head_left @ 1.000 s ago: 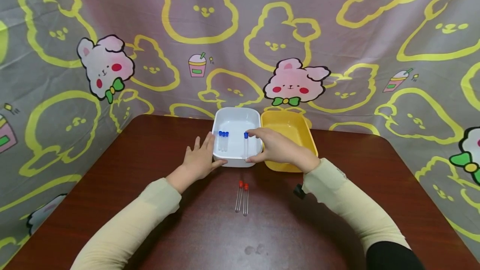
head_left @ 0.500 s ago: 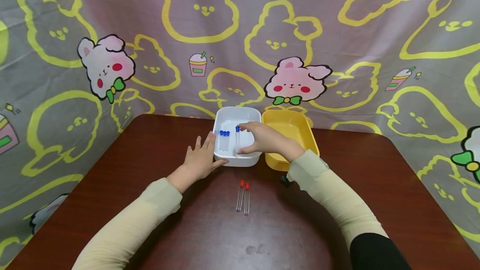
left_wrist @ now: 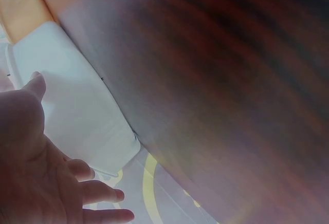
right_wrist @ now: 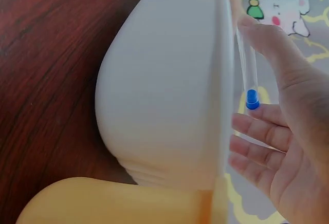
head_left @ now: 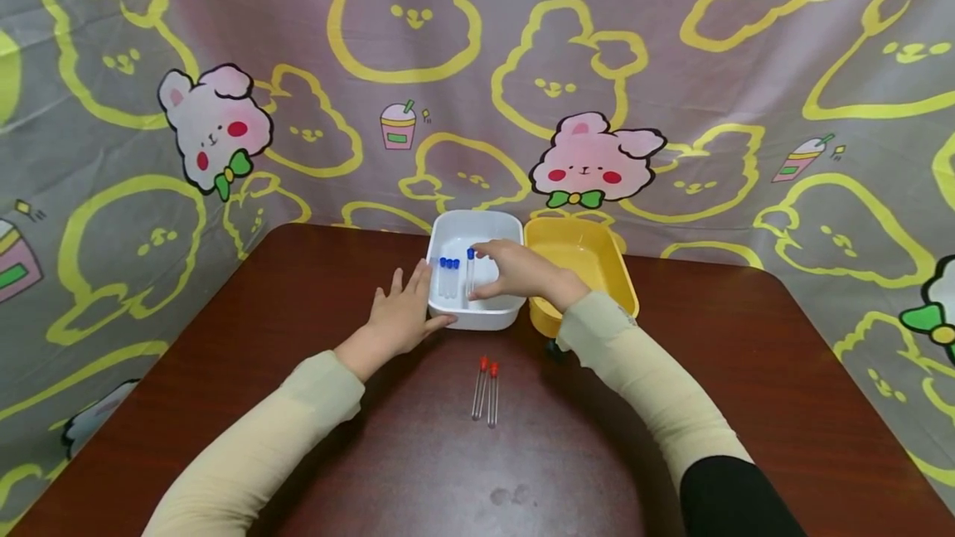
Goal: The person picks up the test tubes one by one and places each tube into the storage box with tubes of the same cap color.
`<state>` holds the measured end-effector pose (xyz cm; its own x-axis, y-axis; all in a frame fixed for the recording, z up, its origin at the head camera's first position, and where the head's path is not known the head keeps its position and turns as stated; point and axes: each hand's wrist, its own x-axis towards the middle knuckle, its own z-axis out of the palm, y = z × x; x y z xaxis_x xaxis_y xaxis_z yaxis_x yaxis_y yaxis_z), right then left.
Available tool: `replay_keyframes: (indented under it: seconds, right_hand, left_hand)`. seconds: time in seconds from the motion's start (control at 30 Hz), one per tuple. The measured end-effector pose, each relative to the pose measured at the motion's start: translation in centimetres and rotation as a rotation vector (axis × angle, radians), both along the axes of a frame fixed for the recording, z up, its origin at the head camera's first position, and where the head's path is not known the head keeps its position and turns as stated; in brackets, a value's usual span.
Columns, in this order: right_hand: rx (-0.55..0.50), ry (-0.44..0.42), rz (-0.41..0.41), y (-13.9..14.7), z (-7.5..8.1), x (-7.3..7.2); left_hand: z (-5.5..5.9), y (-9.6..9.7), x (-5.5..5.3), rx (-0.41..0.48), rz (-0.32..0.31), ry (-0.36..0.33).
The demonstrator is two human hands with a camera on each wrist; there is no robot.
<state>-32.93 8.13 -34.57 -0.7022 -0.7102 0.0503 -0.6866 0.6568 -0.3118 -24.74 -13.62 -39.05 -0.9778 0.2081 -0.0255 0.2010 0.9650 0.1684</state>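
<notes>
My right hand (head_left: 518,272) pinches a clear test tube (head_left: 471,273) with a blue stopper over the white bin (head_left: 477,321). In the right wrist view the thumb lies at the tube's bare end and the index fingertip at the blue stopper (right_wrist: 252,99). To the left of it, three blue-capped test tubes (head_left: 449,280) lie side by side inside the bin. My left hand (head_left: 399,317) rests against the bin's left side, fingers spread and thumb (left_wrist: 36,85) along the front wall. Two red-capped test tubes (head_left: 492,396) lie on the table in front.
A yellow bin (head_left: 582,251) stands directly right of the white one. Both are near the back edge of the dark wooden table (head_left: 418,454). Behind hangs a curtain (head_left: 440,81) printed with rabbits.
My right hand has carried the blue-capped test tube leftward over the white bin, closer to the three tubes there. The left hand has stayed at the bin's side.
</notes>
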Motion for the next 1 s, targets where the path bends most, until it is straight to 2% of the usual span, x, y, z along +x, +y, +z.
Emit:
replay_keyframes:
  seconds: [0.27,0.57,0.83,1.0]
  right_hand:
    - [0.055,-0.016,-0.018,-0.2,-0.9,-0.8]
    - [0.109,-0.018,-0.055,-0.7,-1.1,-1.4]
    - [0.150,-0.020,-0.051,-0.9,-1.9,-2.9]
    - [0.154,-0.033,-0.077,-1.2,-2.2,-3.7]
  left_hand:
    - [-0.2,0.0,0.0,0.001,-0.002,-0.001]
    - [-0.1,-0.1,-0.1,-0.008,0.001,-0.007]
    - [0.0,-0.1,0.0,-0.005,-0.001,-0.007]
    - [-0.1,0.0,0.0,-0.013,-0.004,0.005]
